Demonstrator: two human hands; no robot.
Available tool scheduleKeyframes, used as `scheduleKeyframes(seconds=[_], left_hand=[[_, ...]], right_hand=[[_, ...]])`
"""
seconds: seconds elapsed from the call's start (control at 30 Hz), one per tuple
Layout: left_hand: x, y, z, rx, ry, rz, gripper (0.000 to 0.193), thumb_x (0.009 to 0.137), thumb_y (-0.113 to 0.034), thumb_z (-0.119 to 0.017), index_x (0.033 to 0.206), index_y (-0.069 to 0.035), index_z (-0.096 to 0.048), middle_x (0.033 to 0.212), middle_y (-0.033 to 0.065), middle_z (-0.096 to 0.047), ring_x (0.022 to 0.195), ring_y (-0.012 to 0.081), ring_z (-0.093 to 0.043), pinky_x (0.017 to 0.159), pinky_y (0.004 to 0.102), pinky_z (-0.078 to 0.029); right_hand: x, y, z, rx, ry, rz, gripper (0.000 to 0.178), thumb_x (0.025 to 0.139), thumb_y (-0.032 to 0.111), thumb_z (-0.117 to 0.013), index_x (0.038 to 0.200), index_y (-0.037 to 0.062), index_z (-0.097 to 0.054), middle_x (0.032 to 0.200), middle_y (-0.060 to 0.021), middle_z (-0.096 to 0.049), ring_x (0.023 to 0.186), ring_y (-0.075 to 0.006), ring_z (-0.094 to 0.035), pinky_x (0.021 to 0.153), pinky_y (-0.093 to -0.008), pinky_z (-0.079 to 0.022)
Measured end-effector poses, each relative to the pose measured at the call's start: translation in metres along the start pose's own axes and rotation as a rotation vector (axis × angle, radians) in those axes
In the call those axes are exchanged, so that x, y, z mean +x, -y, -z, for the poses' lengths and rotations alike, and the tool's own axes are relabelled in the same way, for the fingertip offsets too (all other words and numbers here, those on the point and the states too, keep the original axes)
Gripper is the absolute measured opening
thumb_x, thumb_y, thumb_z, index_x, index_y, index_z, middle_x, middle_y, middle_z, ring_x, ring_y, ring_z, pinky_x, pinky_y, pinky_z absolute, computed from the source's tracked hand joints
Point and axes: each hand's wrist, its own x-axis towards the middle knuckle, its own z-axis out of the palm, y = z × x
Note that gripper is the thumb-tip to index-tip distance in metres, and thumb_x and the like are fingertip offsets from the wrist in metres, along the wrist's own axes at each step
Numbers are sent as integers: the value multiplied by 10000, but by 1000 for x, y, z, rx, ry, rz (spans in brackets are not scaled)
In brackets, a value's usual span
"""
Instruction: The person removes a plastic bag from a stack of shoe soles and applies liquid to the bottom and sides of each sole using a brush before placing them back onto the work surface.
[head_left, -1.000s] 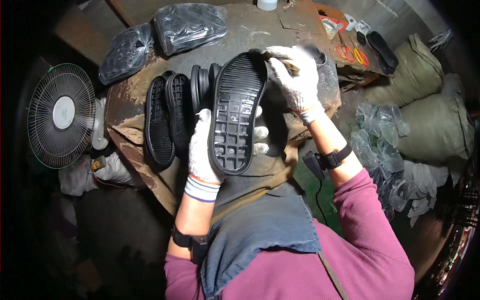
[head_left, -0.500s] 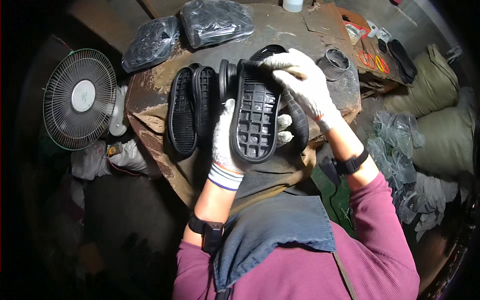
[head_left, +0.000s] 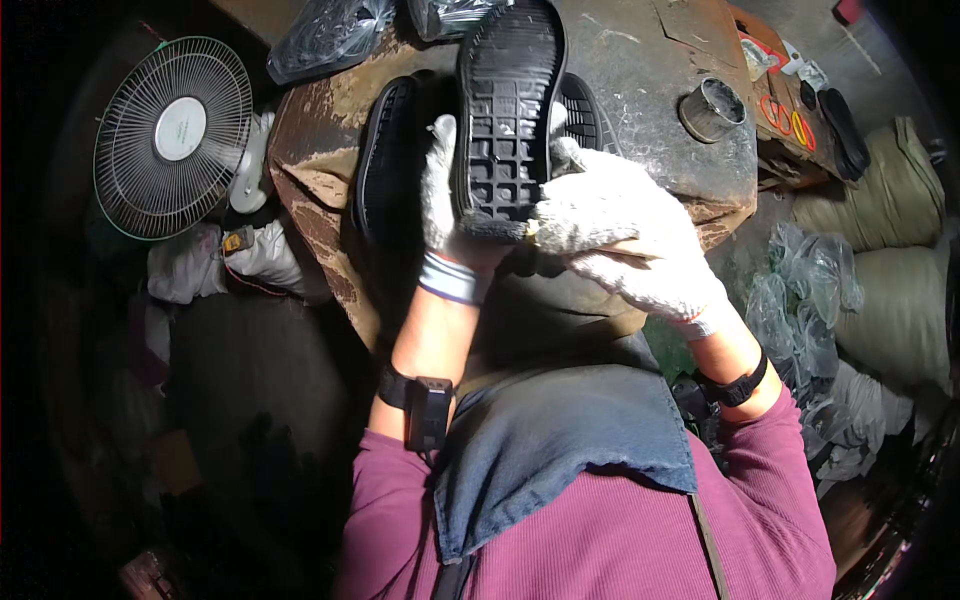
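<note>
In the head view we see a black shoe sole [head_left: 507,115] held up over the near side of the tabletop [head_left: 650,110], its ribbed part far and its gridded part near, that face turned up towards us. Our left hand [head_left: 440,205] grips it, the thumb lying along its left side and the fingers wrapped behind, mostly hidden. Our right hand [head_left: 625,225] is curled closed, pinching what looks like a brush [head_left: 492,229], whose dark head lies against the near end of the sole; the handle is largely covered by the glove. We judge the work on this sole to be under way rather than finished, with the brush at the near end of its rim. We cannot tell which stretches of the rim are already done, as bare and coated black rubber look alike here. Another sole [head_left: 385,170] stands to the left and a further sole [head_left: 580,115] shows behind the held one on the right; both are out of our hands, and whether either has had its turn we cannot say. A metal tin [head_left: 712,112] sits farther right on the tabletop, its contents unclear.
</note>
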Motion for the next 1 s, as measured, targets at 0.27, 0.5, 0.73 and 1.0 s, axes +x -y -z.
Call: scheduleKeyframes(seconds=[0.27, 0.5, 0.73, 1.0], left_hand=[[-12, -44, -11, 446, 26, 68, 925, 1005, -569, -646, 1577, 101, -366, 1453, 411, -537, 1272, 483, -645, 1102, 562, -541], [-11, -35, -31, 946, -63, -59, 735, 1027, -364, -697, 1544, 88, -435, 1364, 354, -631, 1218, 398, -698, 1051, 497, -588], [-13, -29, -37, 1682, -273, -130, 547, 1092, -249, -610, 1563, -3, -479, 1302, 110, -704, 1095, 176, -722, 954, 301, -593], [-32, -22, -6, 641, -243, 135, 582, 1113, -358, -551, 1550, 15, -453, 1378, 236, -649, 1136, 392, -720, 940, 489, -640]], right_hand=[[-10, -1, 5, 482, -61, -389, 230, 902, 110, -788, 1125, 52, -794, 1151, -74, -792, 1063, -190, -727, 1092, -399, -511], [16, 14, -7, 258, -29, -299, 226, 821, 156, -832, 1022, 59, -796, 986, -98, -796, 881, -239, -767, 839, -349, -606], [33, -18, 15, 143, -123, -334, 203, 908, 223, -769, 1065, 96, -789, 959, -85, -794, 896, -203, -762, 828, -336, -586], [48, -105, 47, -168, -344, -433, 209, 983, 183, -731, 1175, 115, -779, 1044, -3, -791, 903, -102, -708, 787, -269, -553]])
